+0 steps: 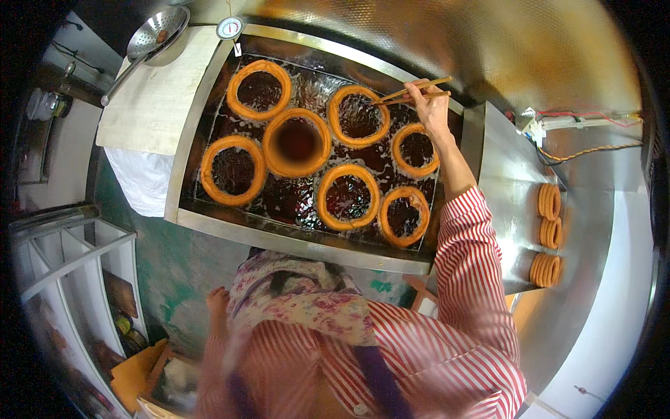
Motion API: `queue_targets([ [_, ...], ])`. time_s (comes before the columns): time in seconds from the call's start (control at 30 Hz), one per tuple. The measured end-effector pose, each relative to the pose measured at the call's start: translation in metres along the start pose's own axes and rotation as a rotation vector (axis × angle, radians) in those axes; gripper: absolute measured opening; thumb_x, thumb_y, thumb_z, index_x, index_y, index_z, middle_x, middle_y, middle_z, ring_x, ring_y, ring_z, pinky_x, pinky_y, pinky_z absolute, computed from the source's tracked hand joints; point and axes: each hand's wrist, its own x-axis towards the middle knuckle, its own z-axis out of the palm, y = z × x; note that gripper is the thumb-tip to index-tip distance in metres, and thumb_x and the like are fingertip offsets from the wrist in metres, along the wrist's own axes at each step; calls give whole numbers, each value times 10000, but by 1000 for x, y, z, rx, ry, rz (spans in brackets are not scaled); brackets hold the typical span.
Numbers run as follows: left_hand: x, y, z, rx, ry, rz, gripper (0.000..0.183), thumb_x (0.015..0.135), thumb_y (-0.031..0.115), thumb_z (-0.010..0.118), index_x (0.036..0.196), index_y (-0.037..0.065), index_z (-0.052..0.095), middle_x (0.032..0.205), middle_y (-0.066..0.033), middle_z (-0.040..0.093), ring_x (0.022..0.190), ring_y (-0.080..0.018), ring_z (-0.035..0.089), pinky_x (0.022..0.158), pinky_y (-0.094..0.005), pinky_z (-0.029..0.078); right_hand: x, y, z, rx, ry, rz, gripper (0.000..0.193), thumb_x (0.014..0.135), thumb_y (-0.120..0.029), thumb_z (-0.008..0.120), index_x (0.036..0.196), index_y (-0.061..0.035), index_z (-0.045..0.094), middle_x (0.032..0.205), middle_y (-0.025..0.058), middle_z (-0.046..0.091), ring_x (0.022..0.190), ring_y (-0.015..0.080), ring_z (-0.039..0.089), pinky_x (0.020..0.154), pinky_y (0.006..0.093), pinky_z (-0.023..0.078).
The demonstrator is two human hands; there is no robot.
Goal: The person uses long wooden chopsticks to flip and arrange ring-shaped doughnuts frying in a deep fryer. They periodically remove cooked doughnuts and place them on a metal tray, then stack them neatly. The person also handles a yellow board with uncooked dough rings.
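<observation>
My right hand (429,106) is closed around a pair of long wooden chopsticks (440,81) over the far right of the fryer. Their tips reach the right side of a golden fried dough ring (336,115). Several more such rings float in the dark oil, among them a thick one (327,143) near the middle and a smaller one (397,148) below my right wrist. My left hand (218,302) hangs low beside the floral apron (307,314), away from the fryer. It looks small and blurred, so its fingers are unclear.
The fryer's metal rim (300,242) runs between my body and the hot oil. A dial thermometer (229,28) stands at its far left corner. A perforated strainer (150,35) rests on the pale left board (150,105). Stacked dough rings (546,269) sit on the right metal counter (506,202).
</observation>
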Motion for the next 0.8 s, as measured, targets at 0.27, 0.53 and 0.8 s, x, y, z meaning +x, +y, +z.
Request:
queue_targets([
  [0.27,10,-60,-18,-260,124,-13,202,709,-59,538,904,-77,586,719,-109,566,587,-215,567,518,-295,469,45,3,1,-52,-124,-73,200,823,-180,643,834,19,629,705,112,655,645,191,643,599,337,509],
  [0.53,-13,-34,-3,-234,145,-47,217,727,-61,528,939,-82,568,700,-111,558,555,-217,562,487,-297,465,73,29,2,-83,-91,-169,250,795,-215,672,798,33,641,672,101,661,581,155,634,548,286,512],
  [0.8,-39,8,15,-139,159,-77,262,766,-33,529,1020,-97,541,705,-133,571,530,-216,571,445,-293,463,72,34,-3,13,34,-65,207,798,-166,674,791,38,637,663,104,652,553,146,625,484,259,499],
])
